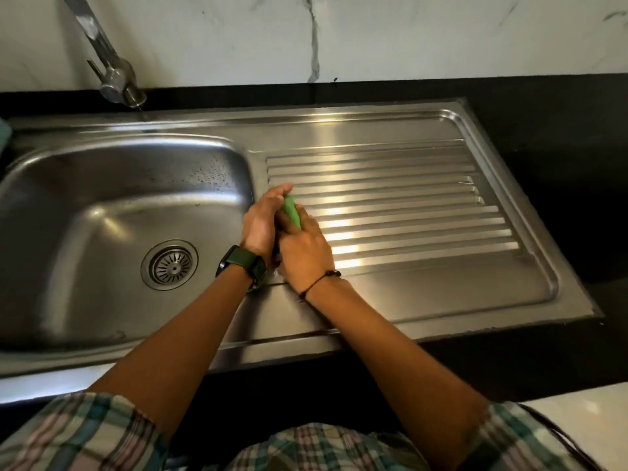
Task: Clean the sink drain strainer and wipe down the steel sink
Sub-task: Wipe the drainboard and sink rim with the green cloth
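A steel sink has its basin on the left and a ribbed drainboard on the right. The round drain strainer sits in the basin floor. Both of my hands meet at the left edge of the drainboard, palms facing each other. Between them is a green scrub pad, standing on edge. My left hand, with a dark watch on the wrist, holds the pad from the left. My right hand holds it from the right. Most of the pad is hidden by the fingers.
A steel tap stands at the back left over the basin. Black countertop surrounds the sink, with a white marble wall behind. Water drops cling to the basin's back right wall. A bit of teal cloth shows at the far left edge.
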Action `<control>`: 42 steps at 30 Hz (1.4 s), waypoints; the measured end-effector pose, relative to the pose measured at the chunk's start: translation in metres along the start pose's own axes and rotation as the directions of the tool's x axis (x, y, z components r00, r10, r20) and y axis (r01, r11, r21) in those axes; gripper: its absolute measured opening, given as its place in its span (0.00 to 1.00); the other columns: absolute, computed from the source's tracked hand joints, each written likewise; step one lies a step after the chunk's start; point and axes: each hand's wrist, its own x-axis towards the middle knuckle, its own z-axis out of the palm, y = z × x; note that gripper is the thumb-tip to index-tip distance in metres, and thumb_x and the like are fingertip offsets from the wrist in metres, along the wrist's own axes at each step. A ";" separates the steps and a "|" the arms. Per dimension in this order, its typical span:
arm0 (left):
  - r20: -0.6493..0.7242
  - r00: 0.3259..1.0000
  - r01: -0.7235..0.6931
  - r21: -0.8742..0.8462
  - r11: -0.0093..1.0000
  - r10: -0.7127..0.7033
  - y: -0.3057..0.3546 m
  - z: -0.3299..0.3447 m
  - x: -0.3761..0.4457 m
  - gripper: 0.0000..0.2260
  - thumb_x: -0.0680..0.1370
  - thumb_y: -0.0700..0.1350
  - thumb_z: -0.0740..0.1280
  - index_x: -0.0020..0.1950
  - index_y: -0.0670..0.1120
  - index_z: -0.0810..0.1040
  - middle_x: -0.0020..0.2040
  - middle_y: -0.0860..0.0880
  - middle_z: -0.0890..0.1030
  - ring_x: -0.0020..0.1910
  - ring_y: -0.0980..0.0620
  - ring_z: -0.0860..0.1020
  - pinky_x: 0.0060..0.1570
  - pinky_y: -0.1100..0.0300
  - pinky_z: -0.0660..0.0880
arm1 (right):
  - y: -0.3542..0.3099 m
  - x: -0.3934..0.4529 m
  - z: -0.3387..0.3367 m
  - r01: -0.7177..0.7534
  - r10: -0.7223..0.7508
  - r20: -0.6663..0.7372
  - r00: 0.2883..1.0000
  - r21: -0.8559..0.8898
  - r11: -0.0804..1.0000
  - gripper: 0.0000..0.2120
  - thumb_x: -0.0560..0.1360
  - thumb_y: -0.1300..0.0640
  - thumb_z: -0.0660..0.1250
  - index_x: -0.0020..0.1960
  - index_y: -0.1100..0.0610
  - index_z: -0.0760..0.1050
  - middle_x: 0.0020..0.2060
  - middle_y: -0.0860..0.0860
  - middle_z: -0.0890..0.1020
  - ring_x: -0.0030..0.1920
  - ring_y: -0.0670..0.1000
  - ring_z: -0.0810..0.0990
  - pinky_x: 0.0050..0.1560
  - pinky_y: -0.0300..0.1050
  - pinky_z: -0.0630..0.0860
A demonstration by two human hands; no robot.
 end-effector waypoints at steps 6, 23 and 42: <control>0.022 0.998 -0.054 0.150 0.987 0.051 -0.001 0.001 -0.004 0.20 0.69 0.52 0.57 0.58 0.53 0.77 0.62 0.50 0.76 0.62 0.53 0.73 0.67 0.52 0.67 | 0.084 -0.029 -0.020 0.069 -0.069 0.022 0.997 -0.004 0.998 0.21 0.78 0.61 0.56 0.70 0.48 0.66 0.74 0.50 0.60 0.74 0.59 0.57 0.74 0.51 0.57; 0.050 0.997 -0.055 0.052 0.997 0.052 -0.006 0.002 -0.025 0.21 0.70 0.51 0.56 0.61 0.53 0.74 0.65 0.52 0.74 0.66 0.54 0.69 0.71 0.52 0.61 | 0.091 -0.063 -0.039 -0.371 0.371 -0.040 0.928 0.010 0.929 0.26 0.74 0.67 0.58 0.70 0.52 0.65 0.73 0.54 0.64 0.69 0.60 0.65 0.66 0.53 0.68; 0.072 0.995 -0.068 0.058 0.996 0.064 -0.010 -0.003 -0.029 0.17 0.70 0.53 0.57 0.56 0.56 0.76 0.65 0.49 0.75 0.66 0.51 0.71 0.71 0.47 0.62 | 0.254 -0.120 -0.100 -0.589 0.592 -0.046 0.805 -0.188 0.786 0.29 0.70 0.72 0.61 0.69 0.54 0.68 0.74 0.53 0.62 0.73 0.63 0.57 0.71 0.62 0.60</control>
